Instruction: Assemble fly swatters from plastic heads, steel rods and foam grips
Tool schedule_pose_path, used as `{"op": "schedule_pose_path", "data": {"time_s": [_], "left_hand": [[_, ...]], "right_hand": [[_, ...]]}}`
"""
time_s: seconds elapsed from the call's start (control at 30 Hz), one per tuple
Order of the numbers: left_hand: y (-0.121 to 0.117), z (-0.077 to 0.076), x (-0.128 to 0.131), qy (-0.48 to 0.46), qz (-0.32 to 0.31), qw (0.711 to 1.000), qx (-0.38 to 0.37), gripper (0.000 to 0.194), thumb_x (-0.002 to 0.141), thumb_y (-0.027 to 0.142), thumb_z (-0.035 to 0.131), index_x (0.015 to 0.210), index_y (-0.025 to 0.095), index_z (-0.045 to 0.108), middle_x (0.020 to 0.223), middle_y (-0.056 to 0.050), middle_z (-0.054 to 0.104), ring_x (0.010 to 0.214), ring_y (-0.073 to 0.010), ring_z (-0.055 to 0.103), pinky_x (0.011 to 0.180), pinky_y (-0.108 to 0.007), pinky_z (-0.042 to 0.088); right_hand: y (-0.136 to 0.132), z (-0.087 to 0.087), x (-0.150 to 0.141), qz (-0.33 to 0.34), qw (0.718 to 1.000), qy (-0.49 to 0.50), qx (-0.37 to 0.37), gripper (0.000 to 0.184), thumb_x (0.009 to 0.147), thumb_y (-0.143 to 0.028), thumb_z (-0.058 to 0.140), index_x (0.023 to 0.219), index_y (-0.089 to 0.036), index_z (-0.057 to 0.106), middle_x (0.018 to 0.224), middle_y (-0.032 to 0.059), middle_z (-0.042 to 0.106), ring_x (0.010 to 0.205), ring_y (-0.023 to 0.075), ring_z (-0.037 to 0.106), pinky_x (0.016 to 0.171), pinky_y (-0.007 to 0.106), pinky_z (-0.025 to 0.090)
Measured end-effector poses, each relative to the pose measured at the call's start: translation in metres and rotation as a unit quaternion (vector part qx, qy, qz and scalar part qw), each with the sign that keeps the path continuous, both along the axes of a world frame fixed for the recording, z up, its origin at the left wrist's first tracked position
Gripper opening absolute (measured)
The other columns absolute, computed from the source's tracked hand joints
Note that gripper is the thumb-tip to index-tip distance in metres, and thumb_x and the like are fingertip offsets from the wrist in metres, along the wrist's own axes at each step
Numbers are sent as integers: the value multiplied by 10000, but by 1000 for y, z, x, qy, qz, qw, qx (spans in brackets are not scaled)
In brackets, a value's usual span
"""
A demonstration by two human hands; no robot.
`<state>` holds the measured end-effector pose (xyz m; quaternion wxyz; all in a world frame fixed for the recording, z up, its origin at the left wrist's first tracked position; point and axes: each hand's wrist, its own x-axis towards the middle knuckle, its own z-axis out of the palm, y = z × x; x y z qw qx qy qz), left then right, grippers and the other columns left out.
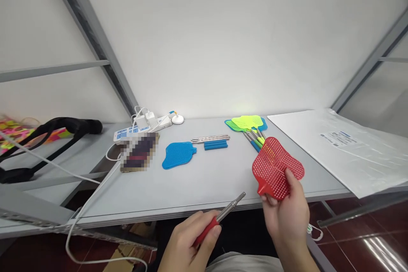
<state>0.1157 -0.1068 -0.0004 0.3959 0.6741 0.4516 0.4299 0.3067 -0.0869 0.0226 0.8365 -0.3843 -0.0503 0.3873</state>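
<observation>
My left hand [194, 238] is closed around the red grip of a telescopic metal rod [230, 207], whose bare tip points up and to the right. In my right hand [288, 216] is a red perforated fly swatter head [276, 170], with its short socket turned toward the rod. The rod tip and the socket are apart. A blue swatter head [178, 155] lies flat on the table left of centre. Beside it are several metal rods [210, 139] and several blue grips [216, 145]. Farther back, whole swatters with yellow-green, green and blue heads [247, 123] lie in a pile.
A grey table [204, 182] runs along a white wall. At left stand a power strip [127, 133] with chargers, a blurred flat item [140, 153], a round white device [177, 119] and a black strap [73, 126]. A white cable [92, 197] hangs over the edge. A large white package [350, 148] covers the right side.
</observation>
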Motion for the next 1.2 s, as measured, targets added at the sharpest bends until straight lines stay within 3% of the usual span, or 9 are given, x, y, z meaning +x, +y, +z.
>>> {"op": "schedule_pose_path", "data": {"time_s": [0.07, 0.33, 0.67, 0.77, 0.9, 1.07, 1.2], "left_hand": [[0, -1, 2, 7, -11, 1000, 3, 198, 853, 382, 643, 936, 269, 782, 796, -66, 706, 746, -222, 641, 699, -255, 497], [-2, -3, 7, 13, -9, 1000, 3, 219, 847, 399, 649, 979, 290, 786, 819, -63, 725, 761, -227, 649, 716, -262, 511], [-8, -2, 8, -2, 15, 999, -43, 261, 832, 451, 653, 985, 290, 789, 937, -75, 760, 878, -269, 676, 809, -298, 517], [-8, -4, 8, 15, -6, 999, -44, 294, 865, 476, 601, 1006, 291, 781, 781, -58, 728, 750, -236, 656, 753, -281, 504], [-7, -9, 9, 27, -35, 998, -54, 363, 895, 514, 533, 1005, 258, 766, 577, -14, 569, 549, -166, 512, 583, -242, 435], [-7, -7, 7, 14, -44, 997, -67, 401, 909, 533, 500, 969, 229, 755, 521, 19, 409, 509, -135, 386, 484, -223, 313], [-7, -4, 6, 42, -49, 997, -40, 366, 931, 489, 486, 982, 238, 747, 522, 31, 415, 480, -119, 357, 492, -230, 288]], "right_hand": [[-4, -2, -6, -5, 999, -32, -12, 240, 842, -379, 669, 770, -216, 509, 511, -125, 446, 327, 47, 325, 367, 219, 418], [-8, -1, -14, 11, 991, -136, 10, 247, 901, -414, 608, 800, -211, 508, 510, -102, 499, 312, 52, 365, 335, 199, 370], [-9, -3, -12, 22, 989, -145, 2, 272, 876, -449, 636, 843, -199, 534, 536, -98, 497, 322, 38, 348, 327, 185, 343], [-9, -4, -11, 30, 989, -145, -3, 272, 871, -457, 638, 883, -201, 547, 562, -95, 515, 329, 32, 353, 343, 186, 351], [-8, -4, -10, 43, 989, -144, -5, 272, 867, -457, 648, 911, -206, 553, 588, -91, 541, 327, 29, 345, 365, 204, 397], [-9, -6, -8, 77, 985, -154, -18, 299, 839, -463, 682, 886, -208, 534, 569, -90, 520, 349, 46, 392, 345, 191, 368], [-11, -8, -6, 108, 977, -180, -33, 305, 834, -454, 696, 922, -211, 535, 632, -61, 575, 392, 58, 434, 369, 203, 402]]}}
